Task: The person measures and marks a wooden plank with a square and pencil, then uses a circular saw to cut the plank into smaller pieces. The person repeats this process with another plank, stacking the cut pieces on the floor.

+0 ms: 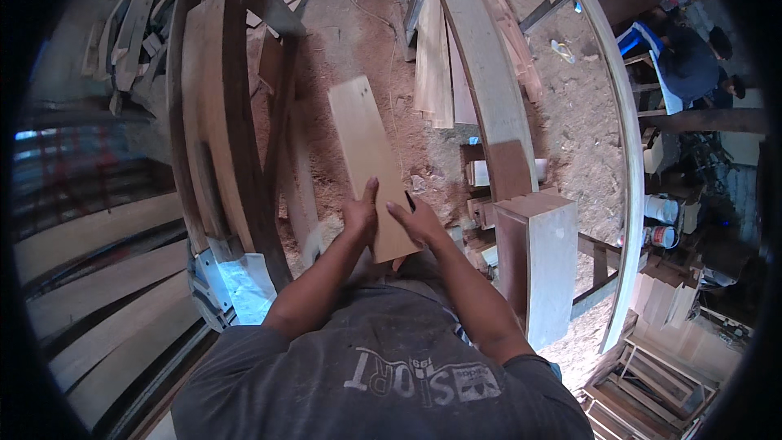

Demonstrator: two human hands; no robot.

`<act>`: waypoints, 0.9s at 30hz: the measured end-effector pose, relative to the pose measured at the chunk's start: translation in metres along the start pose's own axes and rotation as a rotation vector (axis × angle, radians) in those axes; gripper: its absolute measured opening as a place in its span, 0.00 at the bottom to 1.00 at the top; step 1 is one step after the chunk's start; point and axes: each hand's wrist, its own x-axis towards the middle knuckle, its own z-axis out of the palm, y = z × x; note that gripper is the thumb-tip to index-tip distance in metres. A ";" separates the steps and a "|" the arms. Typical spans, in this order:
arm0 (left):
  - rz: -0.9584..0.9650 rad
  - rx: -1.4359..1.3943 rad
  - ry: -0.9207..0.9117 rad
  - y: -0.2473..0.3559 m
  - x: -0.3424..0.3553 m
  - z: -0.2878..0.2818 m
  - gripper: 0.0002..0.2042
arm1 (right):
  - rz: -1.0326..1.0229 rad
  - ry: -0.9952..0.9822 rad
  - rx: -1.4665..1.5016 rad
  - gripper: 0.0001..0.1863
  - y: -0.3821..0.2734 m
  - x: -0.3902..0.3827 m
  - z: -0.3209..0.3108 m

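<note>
Currently both hands are on one pale wooden board (371, 159), held out in front of the body above the sawdust floor (358, 24). The board is a flat rectangular plank; its near end sits between the hands and its far end points away and slightly to the left.

Left hand (361, 218): grip closed on the board's near left edge, thumb lying up along the top face.

Right hand (415, 222): on the near right corner, fingers spread over the top face. It presses on or holds the board; how far the grip wraps under the edge cannot be told.

Surroundings:
- Left of the board, a stack of dark curved planks (216, 114) stands on edge, close beside it.
- Right of the board, a long pale curved beam (489, 73) runs away from the person; a boxy pale wooden block (546, 253) stands just beside the right forearm.
- A thin curved strip (627, 138) arcs further right.
- Upper right, another person (692, 61) in dark clothing is crouched, well apart from the hands.
- White containers (661, 212) sit near the strip.
</note>
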 end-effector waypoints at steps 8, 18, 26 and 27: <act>-0.144 0.356 -0.210 -0.002 0.014 0.073 0.39 | 0.294 0.160 0.238 0.36 0.090 0.037 -0.032; 0.238 1.311 -0.500 -0.016 0.165 0.192 0.45 | 0.319 0.819 0.346 0.44 0.203 0.089 -0.060; 0.760 2.084 -0.873 -0.085 0.438 0.251 0.29 | 0.554 1.138 0.057 0.46 0.337 0.133 -0.148; 0.702 2.110 -0.960 -0.093 0.484 0.269 0.28 | 0.508 1.109 -0.008 0.46 0.343 0.158 -0.181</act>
